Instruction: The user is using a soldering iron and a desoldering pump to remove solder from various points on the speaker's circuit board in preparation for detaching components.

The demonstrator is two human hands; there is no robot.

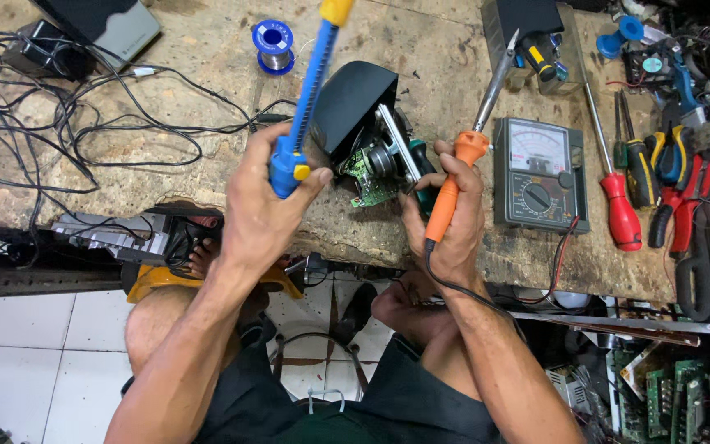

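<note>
We are mid-desoldering: our left hand (269, 193) grips the blue solder sucker (306, 99), raised above the surface (207, 173). Our right hand (445, 218) clamps the orange soldering iron (454, 185) and steadies the opened black device (363, 123). Next, we judge, both tips must meet on its green circuit board (369, 177).

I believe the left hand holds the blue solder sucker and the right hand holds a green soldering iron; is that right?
Not quite: the head view shows the soldering iron in the right hand is orange, not green. The left hand does hold the blue solder sucker.
</note>
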